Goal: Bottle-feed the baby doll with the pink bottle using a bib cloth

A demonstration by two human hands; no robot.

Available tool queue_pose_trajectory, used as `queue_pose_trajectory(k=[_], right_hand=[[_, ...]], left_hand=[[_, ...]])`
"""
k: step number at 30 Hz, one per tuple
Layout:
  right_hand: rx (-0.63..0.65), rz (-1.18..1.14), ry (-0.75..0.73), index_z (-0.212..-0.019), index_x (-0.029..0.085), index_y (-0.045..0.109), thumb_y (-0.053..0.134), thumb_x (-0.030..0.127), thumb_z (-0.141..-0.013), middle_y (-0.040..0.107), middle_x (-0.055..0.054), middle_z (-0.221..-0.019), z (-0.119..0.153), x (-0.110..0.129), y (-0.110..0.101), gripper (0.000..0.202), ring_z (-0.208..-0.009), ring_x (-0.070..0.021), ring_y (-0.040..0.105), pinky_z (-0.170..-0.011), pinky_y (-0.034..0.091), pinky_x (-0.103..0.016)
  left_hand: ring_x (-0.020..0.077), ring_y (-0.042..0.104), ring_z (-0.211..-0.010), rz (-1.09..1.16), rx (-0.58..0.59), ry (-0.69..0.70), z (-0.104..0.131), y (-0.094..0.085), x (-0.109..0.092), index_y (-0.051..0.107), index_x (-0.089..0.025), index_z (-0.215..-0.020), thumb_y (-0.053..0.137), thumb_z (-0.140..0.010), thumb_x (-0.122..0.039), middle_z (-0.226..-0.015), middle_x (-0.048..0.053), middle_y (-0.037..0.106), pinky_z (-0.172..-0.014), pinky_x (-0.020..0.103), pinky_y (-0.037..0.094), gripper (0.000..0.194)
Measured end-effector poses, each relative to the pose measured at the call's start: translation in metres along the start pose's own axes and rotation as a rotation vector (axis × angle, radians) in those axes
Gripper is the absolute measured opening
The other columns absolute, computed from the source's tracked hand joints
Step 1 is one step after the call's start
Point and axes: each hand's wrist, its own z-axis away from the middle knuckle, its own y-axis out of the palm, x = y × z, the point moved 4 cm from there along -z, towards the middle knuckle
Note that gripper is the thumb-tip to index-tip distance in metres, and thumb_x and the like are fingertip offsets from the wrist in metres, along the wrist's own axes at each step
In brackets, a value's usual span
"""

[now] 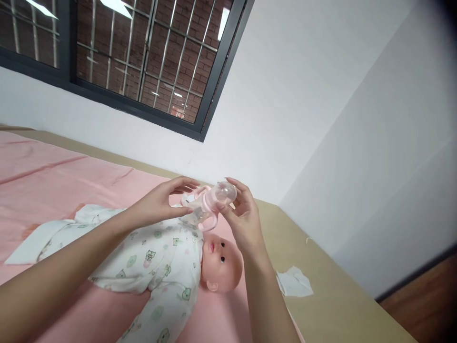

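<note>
Two hands (160,202) round baby bottle (210,202), its base hidden.

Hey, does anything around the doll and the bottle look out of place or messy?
Only a crumpled white cloth, lying loose on the bare tan surface beside the pink sheet. The doll lies flat on its back, dressed. Both hands, left hand and right hand, hold the baby bottle above it; nothing looks spilled.

Pink baby bottle (209,205), clear dome cap, looped side handles. Held tilted, cap end up and rightward, above doll's chest. Left hand (160,202) at base end, right hand (243,216) at cap.
</note>
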Motion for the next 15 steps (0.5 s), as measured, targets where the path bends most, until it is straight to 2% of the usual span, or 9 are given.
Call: queue_pose_trajectory(k=[5, 8, 11, 15], right_hand=[[-0.057, -0.022, 0.022, -0.112, 0.028, 0.056, 0.076, 0.030, -0.070, 0.059, -0.004, -0.118, 0.010, 0.007, 0.018, 0.046, -0.107, -0.0181, 0.057, -0.087, 0.053, -0.033], [-0.082, -0.037, 0.023, -0.109, 0.028, 0.056, 0.077, 0.030, -0.068, 0.060, -0.003, -0.112, 0.015, 0.008, 0.027, 0.047, -0.103, -0.0176, 0.058, -0.085, 0.055, -0.033], [-0.077, -0.036, 0.029, -0.108, 0.028, 0.056, 0.078, 0.029, -0.067, 0.060, -0.002, -0.112, 0.020, 0.009, 0.034, 0.046, -0.103, -0.0177, 0.059, -0.086, 0.055, -0.034], [-0.054, 0.014, 0.060, -0.109, 0.027, 0.060, 0.079, 0.027, -0.066, 0.061, -0.003, -0.116, 0.021, 0.010, 0.037, 0.047, -0.106, -0.0185, 0.059, -0.096, 0.050, -0.037]], left_hand=[[0.0220, 0.053, -0.117, -0.077, 0.051, 0.017, 0.002, 0.008, -0.014, 0.051, -0.026, -0.124, 0.070, -0.077, -0.031, -0.129, 0.004, 0.055, -0.101, 0.036, 0.043, 0.051], [0.0219, 0.055, -0.111, -0.066, 0.069, -0.014, 0.004, 0.016, -0.018, 0.050, -0.025, -0.124, 0.065, -0.077, -0.024, -0.128, 0.004, 0.055, -0.092, 0.033, 0.047, 0.050], [0.0194, 0.060, -0.094, -0.039, 0.073, -0.081, 0.005, 0.022, -0.018, 0.052, -0.022, -0.117, 0.058, -0.071, -0.014, -0.112, 0.003, 0.061, -0.074, 0.027, 0.050, 0.047], [0.0156, 0.059, -0.074, -0.072, 0.083, -0.148, 0.005, 0.025, -0.017, 0.054, -0.020, -0.100, 0.055, -0.063, -0.009, -0.087, -0.002, 0.062, -0.058, 0.022, 0.044, 0.038]])
